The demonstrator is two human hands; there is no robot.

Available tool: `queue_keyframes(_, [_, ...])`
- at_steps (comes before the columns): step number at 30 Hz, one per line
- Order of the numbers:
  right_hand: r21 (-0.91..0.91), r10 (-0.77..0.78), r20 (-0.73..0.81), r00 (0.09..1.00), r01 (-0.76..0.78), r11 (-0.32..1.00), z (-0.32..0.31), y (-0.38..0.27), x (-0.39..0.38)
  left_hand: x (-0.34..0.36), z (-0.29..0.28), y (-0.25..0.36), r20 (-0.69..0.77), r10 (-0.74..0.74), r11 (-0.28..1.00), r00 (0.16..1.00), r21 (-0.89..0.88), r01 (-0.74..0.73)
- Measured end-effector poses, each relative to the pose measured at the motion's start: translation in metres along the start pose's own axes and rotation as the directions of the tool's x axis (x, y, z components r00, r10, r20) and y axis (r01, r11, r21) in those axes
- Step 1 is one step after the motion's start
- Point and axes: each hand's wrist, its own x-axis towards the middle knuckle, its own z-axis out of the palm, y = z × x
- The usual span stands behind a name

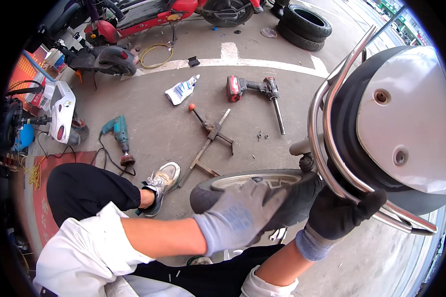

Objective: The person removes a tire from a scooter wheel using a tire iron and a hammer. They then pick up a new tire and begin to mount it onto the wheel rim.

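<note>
My left hand (243, 213), in a grey-blue work glove, lies over the wheel (208, 198) with its fingers stretched out. The wheel has a black tyre and a pale rim, and my hand hides part of it. My right hand (337, 215), in a glove with a black coating, is closed around the lower part of the chrome grab rail (327, 148). That rail curves around the grey-white tail (406, 119) of a scooter at the right. Some of the right fingers are hidden.
Beyond the wheel lie a cross-shaped metal tool (213, 131), a cordless impact wrench (252, 89), a corded drill (119, 133) and a white pouch (182, 90). Small parts (260, 135) and wrenches (277, 234) are on the floor. Stacked tyres (305, 27) and a red scooter (148, 22) stand farther back.
</note>
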Motion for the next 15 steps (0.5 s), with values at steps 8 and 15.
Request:
queue_keyframes(8, [0.089, -0.217, 0.040, 0.975, 0.213, 0.973, -0.020, 0.024, -0.005, -0.071, -0.082, -0.036, -0.066, -0.149, 0.985, 0.987, -0.094, 0.143])
queue_keyframes(15, [0.114, -0.479, 0.231, 0.847, 0.466, 0.878, -0.044, 0.060, -0.002, -0.105, -0.111, -0.091, -0.273, -0.565, 0.824, 0.779, -0.230, 0.518])
